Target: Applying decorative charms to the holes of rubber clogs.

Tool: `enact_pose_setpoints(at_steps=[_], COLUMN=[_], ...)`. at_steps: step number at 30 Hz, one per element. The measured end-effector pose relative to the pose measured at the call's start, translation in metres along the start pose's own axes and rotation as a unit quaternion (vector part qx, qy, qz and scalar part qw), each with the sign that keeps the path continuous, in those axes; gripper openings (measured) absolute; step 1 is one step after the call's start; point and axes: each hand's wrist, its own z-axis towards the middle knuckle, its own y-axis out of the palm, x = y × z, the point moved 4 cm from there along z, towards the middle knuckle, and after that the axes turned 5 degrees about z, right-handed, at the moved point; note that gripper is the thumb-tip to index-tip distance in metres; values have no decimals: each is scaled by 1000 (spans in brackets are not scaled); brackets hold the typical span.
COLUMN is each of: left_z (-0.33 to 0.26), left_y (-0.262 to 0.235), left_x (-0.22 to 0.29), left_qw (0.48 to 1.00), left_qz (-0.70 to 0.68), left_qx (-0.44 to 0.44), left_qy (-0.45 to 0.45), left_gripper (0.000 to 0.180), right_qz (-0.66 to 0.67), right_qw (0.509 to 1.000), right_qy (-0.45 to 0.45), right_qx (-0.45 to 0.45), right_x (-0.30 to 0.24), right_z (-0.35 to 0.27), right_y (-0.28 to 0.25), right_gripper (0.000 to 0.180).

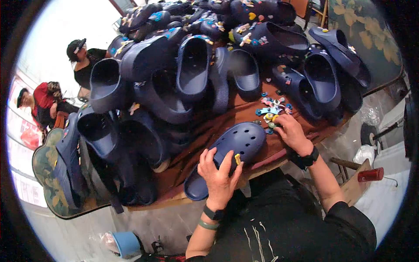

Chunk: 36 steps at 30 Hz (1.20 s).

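A dark blue clog point(243, 137) with round holes lies at the table's front edge, its toe pointing away to the right. My left hand point(218, 175) holds it across the middle, thumb and fingers on the upper. A small yellow shoe charm point(237, 159) sits on the clog beside the fingertips of this hand. To the right, my right hand point(291, 133) reaches into a loose pile of colourful shoe charms point(274, 107). Its thumb and fingers are pinched together beside a pale green charm point(272, 125); whether something is between them is hidden.
Many dark blue clogs point(159, 98) are heaped across the brown cloth point(176, 168), several with charms at the back. Patterned chair backs point(366, 35) stand by the table. Two people point(83, 61) are at the left. A blue bucket point(126, 243) is on the floor.
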Motion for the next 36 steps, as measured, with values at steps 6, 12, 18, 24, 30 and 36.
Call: enact_pose_setpoints(at_steps=[6,12,18,24,30,36], left_z=[-1,-5,-2,-8,-15,-13], left_y=[1,3,1,2,8,7], left_x=[-3,-5,-6,-9,-20,-20], left_qw=[1000,999,999,996,994,992], left_qz=[-2,-28,-28,-44,-108,-124], left_qx=[-2,0,-31,-52,-6,-18], left_qy=[26,34,34,51,4,13], left_gripper=[46,44,51,69,73,68], right_qz=[-25,125,142,108,197,177], right_qw=[999,990,982,974,964,971], right_qy=[-37,-58,10,46,-67,9], right_qx=[24,22,-125,-195,-168,-159], right_x=[-22,-79,-84,-78,-84,-77], right_z=[2,12,21,38,42,28], right_y=[-15,-17,14,17,16,21], right_gripper=[12,8,18,18,10,15])
